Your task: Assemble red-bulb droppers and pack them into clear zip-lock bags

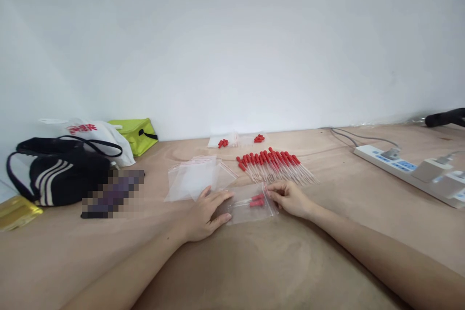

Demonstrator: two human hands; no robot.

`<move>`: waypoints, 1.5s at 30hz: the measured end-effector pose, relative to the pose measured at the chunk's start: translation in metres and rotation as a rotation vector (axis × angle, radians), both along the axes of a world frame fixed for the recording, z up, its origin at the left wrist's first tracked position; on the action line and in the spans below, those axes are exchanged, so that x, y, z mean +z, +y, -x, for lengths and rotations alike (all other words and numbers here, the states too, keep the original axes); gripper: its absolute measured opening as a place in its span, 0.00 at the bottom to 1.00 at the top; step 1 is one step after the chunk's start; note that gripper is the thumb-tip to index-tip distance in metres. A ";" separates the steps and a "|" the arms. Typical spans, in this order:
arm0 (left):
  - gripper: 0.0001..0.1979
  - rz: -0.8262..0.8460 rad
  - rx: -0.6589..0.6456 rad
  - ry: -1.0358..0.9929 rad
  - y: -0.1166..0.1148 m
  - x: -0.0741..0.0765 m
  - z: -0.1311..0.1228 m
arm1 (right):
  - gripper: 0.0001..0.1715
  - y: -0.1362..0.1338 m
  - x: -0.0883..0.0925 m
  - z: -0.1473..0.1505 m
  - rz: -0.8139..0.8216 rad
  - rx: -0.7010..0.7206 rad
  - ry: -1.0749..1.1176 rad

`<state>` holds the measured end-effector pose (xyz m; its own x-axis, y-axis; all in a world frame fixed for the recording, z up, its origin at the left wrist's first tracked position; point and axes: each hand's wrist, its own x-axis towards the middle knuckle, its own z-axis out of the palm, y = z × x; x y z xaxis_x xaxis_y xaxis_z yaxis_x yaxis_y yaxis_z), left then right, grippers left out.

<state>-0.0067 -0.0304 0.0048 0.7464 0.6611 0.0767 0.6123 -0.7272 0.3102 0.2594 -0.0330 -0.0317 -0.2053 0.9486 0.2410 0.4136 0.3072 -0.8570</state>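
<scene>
A clear zip-lock bag lies on the table with its red-lined mouth to the right. Inside it are a few droppers with red bulbs pointing to the mouth. My left hand rests on the bag's left end, fingers and thumb spread apart. At the upper right corner of the mouth, my right hand pinches the bag's edge between thumb and forefinger. Just behind lies a row of loose droppers, red bulbs facing away from me. Several flat zip-lock bags overlap to the left of this row.
Against the wall lie filled bags with red bulbs. At left are a black bag, a white plastic bag, a lime-green bag and a yellow packet. A power strip with plugs and cables lies at right.
</scene>
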 end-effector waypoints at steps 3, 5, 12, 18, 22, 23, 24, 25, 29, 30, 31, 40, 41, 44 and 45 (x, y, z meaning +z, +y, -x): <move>0.20 -0.002 -0.010 0.012 0.001 0.000 0.000 | 0.10 0.016 0.009 -0.012 -0.035 -0.223 -0.100; 0.20 -0.004 -0.018 0.025 0.001 0.000 -0.001 | 0.08 0.031 0.017 -0.019 -0.103 -0.381 -0.241; 0.20 0.011 -0.028 0.041 0.001 0.001 -0.001 | 0.13 0.066 0.036 0.003 0.007 -0.655 -0.628; 0.20 0.019 -0.027 0.040 0.000 0.003 -0.002 | 0.11 0.075 0.039 0.025 0.107 -0.678 -0.672; 0.20 0.022 -0.033 0.043 -0.001 0.003 -0.002 | 0.10 0.077 0.041 0.025 0.091 -0.664 -0.610; 0.20 0.021 -0.036 0.044 -0.001 0.003 -0.002 | 0.10 0.076 0.041 0.023 0.080 -0.650 -0.589; 0.19 0.019 -0.038 0.045 -0.001 0.003 -0.002 | 0.10 0.075 0.041 0.020 0.066 -0.629 -0.565; 0.19 0.017 -0.039 0.044 -0.001 0.003 -0.002 | 0.10 0.072 0.040 0.016 0.050 -0.604 -0.540; 0.19 0.014 -0.053 0.023 -0.001 0.002 -0.001 | 0.10 0.052 0.026 -0.006 -0.048 -0.489 -0.358; 0.20 0.015 -0.055 0.015 0.000 0.002 0.000 | 0.14 0.045 0.020 -0.011 -0.106 -0.458 -0.163; 0.20 0.017 -0.056 0.008 0.000 0.002 0.000 | 0.21 0.038 0.014 -0.016 -0.137 -0.407 0.026; 0.20 0.052 -0.049 -0.019 -0.018 0.009 -0.014 | 0.40 -0.009 0.000 -0.012 0.046 -0.365 0.638; 0.20 0.055 -0.043 -0.027 -0.019 0.009 -0.015 | 0.37 -0.010 0.000 -0.009 0.069 -0.364 0.666; 0.21 0.054 -0.009 -0.055 -0.018 0.006 -0.013 | 0.29 -0.010 0.001 -0.002 0.151 -0.360 0.723; 0.22 0.053 -0.006 -0.058 -0.016 0.005 -0.012 | 0.26 -0.010 0.001 -0.001 0.178 -0.358 0.730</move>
<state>0.0049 -0.0467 0.0100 0.7456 0.6610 0.0851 0.5880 -0.7125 0.3828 0.2605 -0.0434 -0.0304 0.2657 0.9633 0.0372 -0.2185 0.0978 -0.9709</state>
